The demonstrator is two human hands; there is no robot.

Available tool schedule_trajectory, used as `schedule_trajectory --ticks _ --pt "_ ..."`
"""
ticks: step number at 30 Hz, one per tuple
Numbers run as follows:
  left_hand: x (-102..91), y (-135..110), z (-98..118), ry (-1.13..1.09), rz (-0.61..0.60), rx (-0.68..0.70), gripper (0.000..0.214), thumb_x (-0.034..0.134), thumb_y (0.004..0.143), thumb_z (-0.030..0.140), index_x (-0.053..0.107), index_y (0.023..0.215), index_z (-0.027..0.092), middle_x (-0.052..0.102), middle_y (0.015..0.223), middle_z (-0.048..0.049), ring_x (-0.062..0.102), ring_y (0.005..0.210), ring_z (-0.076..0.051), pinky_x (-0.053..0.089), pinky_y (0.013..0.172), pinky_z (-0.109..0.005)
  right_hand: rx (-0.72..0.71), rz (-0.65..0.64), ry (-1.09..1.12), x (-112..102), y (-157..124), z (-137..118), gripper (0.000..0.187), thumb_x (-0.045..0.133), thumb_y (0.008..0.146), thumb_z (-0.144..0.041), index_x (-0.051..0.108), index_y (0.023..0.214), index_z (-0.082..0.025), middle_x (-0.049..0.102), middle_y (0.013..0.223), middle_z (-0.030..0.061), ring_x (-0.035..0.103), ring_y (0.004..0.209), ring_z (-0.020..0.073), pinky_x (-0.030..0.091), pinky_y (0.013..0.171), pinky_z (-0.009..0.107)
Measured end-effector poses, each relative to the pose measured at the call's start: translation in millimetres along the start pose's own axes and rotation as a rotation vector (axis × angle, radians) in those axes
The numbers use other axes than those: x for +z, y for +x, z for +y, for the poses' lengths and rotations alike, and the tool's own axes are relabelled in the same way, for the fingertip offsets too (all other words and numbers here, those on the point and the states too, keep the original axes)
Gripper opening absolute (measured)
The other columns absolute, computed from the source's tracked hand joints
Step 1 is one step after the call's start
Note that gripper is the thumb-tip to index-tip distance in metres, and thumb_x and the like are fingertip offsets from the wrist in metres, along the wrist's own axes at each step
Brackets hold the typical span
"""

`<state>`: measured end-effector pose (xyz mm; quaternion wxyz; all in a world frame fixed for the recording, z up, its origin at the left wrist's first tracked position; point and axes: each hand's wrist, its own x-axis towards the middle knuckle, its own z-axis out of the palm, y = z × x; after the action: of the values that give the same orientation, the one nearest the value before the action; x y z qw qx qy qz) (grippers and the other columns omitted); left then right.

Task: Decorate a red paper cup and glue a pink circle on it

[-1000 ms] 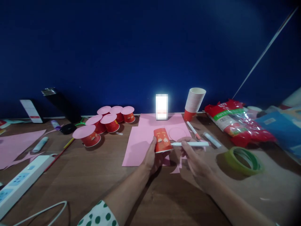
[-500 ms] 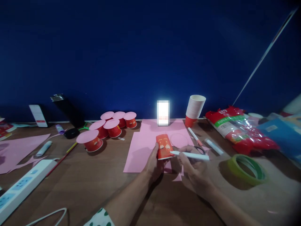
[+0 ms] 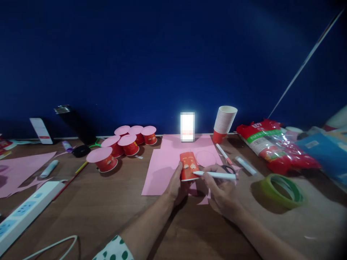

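Red cup [image 3: 189,169] is gripped by left hand [image 3: 176,185], fingers curled; white pen [image 3: 221,175] is pinched by right hand [image 3: 223,195], pointed at the cup (drawing, apparently); steady strokes are called for

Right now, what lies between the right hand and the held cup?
In the head view, the front end of the white marker reaches from the right hand toward the held cup; tip contact is unclear.

red cup [image 3: 187,162] in left grip [image 3: 176,186], marker [image 3: 219,175] in right grip [image 3: 222,195]
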<state>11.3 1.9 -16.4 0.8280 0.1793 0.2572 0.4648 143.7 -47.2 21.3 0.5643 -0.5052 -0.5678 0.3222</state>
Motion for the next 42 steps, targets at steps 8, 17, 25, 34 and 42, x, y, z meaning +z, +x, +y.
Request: schedule_trajectory --ticks 8,17,25,34,42 --pt "-2.7 -2 1 0.011 -0.051 -0.033 0.051 0.047 0.086 0.057 0.066 0.1 0.011 0.071 0.09 -0.0107 0.064 0.079 -0.021 0.049 0.085 -0.035 0.065 0.013 0.098 3 2 7 0.02 0.061 0.085 -0.039 0.057 0.08 -0.02 0.059 0.063 -0.0027 0.054 0.054 0.011 0.042 0.049 0.02" --pt "-1.9 -2 0 0.038 -0.07 -0.042 0.055 0.047 0.086 0.059 0.065 0.106 0.011 0.071 0.093 -0.0119 0.065 0.085 -0.024 0.049 0.083 -0.036 0.059 0.051 0.115 3 4 9 0.022 0.063 0.083 -0.04 0.058 0.083 -0.019 0.06 0.064 -0.0006 0.054 0.054 0.0117 0.044 0.049 0.022" --pt "-4.1 -2 -1 0.052 -0.117 -0.047 0.057 0.045 0.086 0.06 0.065 0.106 0.01 0.071 0.091 -0.0124 0.065 0.087 -0.025 0.048 0.086 -0.038 0.058 0.032 0.136 4 2 12 0.019 0.062 0.085 -0.039 0.058 0.084 -0.02 0.06 0.064 -0.002 0.052 0.055 0.0103 0.042 0.048 0.019" --pt "0.7 -6 1 0.078 -0.108 -0.057 0.059 0.046 0.085 0.061 0.062 0.111 0.01 0.069 0.102 -0.0146 0.064 0.096 -0.029 0.049 0.082 -0.038 -0.054 -0.01 -0.058 1 0 10 0.014 0.058 0.088 -0.034 0.06 0.085 -0.02 0.059 0.067 -0.0011 0.054 0.059 0.0121 0.043 0.053 0.021" --pt "-3.8 -6 1 0.135 -0.064 -0.063 0.059 0.049 0.083 0.061 0.059 0.117 0.014 0.066 0.112 -0.0159 0.063 0.098 -0.03 0.051 0.065 -0.033 -0.116 -0.023 -0.172 0 0 11 0.012 0.057 0.088 -0.032 0.061 0.087 -0.02 0.062 0.073 0.0007 0.056 0.064 0.0137 0.045 0.058 0.023"
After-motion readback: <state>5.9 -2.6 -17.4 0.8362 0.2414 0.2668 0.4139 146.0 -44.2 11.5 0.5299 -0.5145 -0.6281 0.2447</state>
